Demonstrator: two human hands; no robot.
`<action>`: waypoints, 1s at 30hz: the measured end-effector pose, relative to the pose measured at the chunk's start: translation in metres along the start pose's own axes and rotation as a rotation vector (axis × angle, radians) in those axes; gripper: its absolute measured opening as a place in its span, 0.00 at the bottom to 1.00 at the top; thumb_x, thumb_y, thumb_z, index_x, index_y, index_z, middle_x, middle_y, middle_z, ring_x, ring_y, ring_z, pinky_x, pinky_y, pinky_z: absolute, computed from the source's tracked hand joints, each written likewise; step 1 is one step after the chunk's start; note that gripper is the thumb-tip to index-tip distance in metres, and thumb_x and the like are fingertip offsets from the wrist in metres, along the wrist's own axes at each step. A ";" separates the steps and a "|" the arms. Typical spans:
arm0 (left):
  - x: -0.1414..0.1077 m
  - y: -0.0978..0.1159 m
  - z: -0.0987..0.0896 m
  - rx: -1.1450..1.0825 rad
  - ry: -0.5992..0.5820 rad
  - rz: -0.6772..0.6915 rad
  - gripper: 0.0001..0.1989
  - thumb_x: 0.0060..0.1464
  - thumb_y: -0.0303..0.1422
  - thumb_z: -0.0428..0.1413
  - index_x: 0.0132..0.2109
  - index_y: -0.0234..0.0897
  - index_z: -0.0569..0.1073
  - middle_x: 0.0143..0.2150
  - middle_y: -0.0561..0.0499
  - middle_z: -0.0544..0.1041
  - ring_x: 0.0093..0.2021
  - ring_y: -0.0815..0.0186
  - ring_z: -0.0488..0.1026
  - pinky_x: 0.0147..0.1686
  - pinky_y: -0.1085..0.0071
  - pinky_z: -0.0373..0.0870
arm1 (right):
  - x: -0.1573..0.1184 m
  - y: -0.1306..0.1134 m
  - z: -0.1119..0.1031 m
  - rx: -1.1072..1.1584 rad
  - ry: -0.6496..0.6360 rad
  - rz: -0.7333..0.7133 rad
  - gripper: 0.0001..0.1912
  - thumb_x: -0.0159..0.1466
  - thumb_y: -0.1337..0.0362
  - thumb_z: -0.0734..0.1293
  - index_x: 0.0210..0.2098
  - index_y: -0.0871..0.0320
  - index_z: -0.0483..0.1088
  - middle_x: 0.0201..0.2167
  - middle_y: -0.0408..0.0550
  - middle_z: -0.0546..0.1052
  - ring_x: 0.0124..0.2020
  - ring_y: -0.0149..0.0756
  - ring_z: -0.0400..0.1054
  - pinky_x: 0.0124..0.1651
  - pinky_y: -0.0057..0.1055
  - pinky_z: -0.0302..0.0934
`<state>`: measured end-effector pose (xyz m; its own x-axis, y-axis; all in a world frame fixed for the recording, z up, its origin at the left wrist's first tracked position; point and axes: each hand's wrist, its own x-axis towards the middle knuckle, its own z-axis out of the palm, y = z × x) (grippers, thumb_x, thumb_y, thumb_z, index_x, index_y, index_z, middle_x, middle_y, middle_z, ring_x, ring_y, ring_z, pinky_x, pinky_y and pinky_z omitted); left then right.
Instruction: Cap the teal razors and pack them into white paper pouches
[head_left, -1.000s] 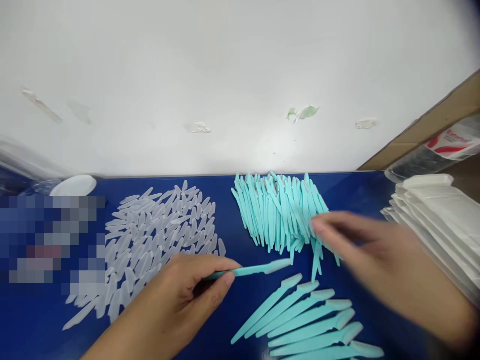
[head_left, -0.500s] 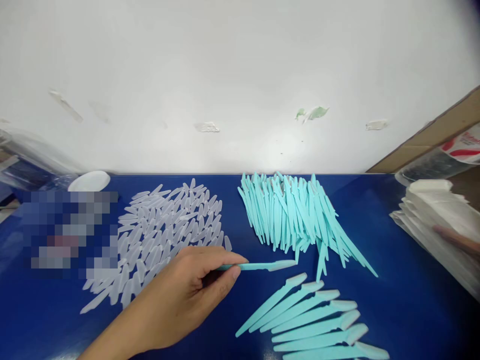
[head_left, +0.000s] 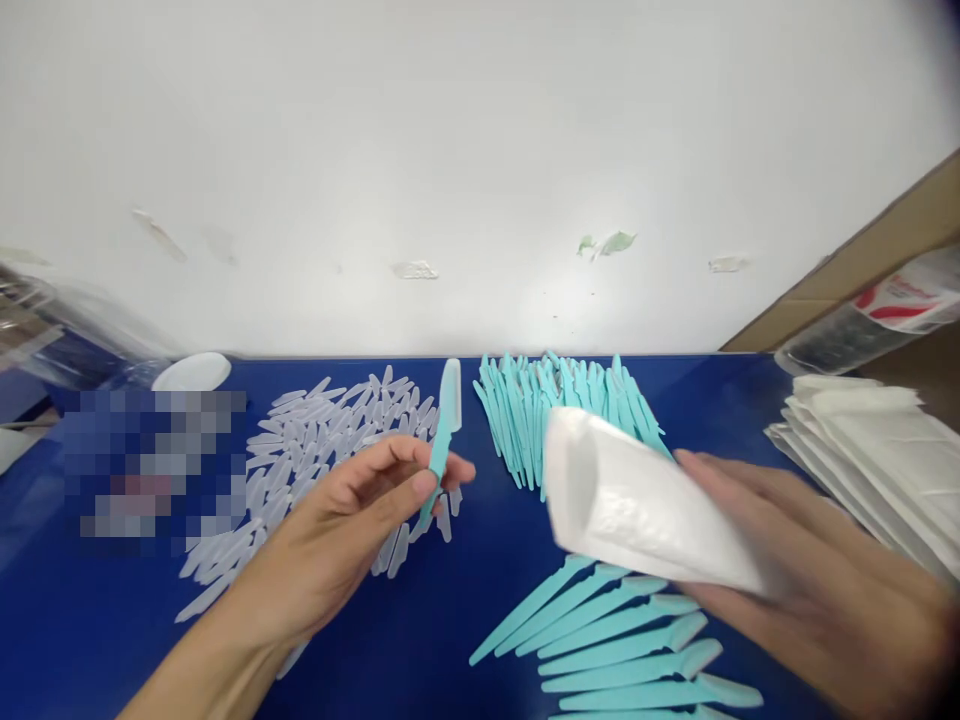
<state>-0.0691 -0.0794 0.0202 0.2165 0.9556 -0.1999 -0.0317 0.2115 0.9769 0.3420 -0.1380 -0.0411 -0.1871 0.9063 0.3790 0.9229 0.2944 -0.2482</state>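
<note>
Your left hand [head_left: 360,515] pinches a razor [head_left: 450,405] in its grip. Your right hand [head_left: 817,570] clamps a white pouch [head_left: 649,500]

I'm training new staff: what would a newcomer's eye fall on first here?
Probably the white pouch in the right hand, partly hiding the pile of turquoise tools at centre-right. Next comes the single turquoise tool pinched in the left hand, before the translucent pieces spread at left.

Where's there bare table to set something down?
On the blue table, between the left forearm and the fanned turquoise tools; also beyond the right hand, between the turquoise heap and the white pouch stack. Crowded under heap, fan and translucent pieces.
</note>
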 end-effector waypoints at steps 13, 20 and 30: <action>-0.003 0.015 0.044 -0.088 -0.083 -0.058 0.14 0.70 0.49 0.58 0.50 0.46 0.70 0.47 0.53 0.77 0.44 0.65 0.76 0.43 0.67 0.79 | 0.066 -0.093 0.000 -0.067 0.017 -0.385 0.43 0.63 0.71 0.72 0.74 0.59 0.56 0.54 0.64 0.74 0.53 0.58 0.70 0.50 0.55 0.74; 0.001 0.021 0.070 0.151 -0.124 0.148 0.15 0.72 0.47 0.54 0.45 0.40 0.70 0.36 0.55 0.72 0.34 0.69 0.67 0.33 0.73 0.67 | 0.086 -0.121 -0.005 -0.042 0.025 -0.250 0.60 0.55 0.47 0.80 0.74 0.69 0.52 0.62 0.73 0.73 0.58 0.66 0.72 0.54 0.58 0.74; 0.004 0.052 0.051 -0.048 0.275 0.418 0.07 0.61 0.41 0.69 0.42 0.47 0.83 0.37 0.57 0.80 0.39 0.71 0.74 0.43 0.75 0.71 | 0.102 -0.122 -0.028 0.154 0.028 -0.238 0.43 0.63 0.60 0.72 0.73 0.60 0.54 0.63 0.63 0.76 0.62 0.58 0.73 0.60 0.55 0.73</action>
<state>-0.0201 -0.0752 0.0741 -0.0891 0.9780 0.1888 -0.1073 -0.1979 0.9743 0.2194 -0.0895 0.0526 -0.3808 0.7982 0.4668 0.7920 0.5421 -0.2808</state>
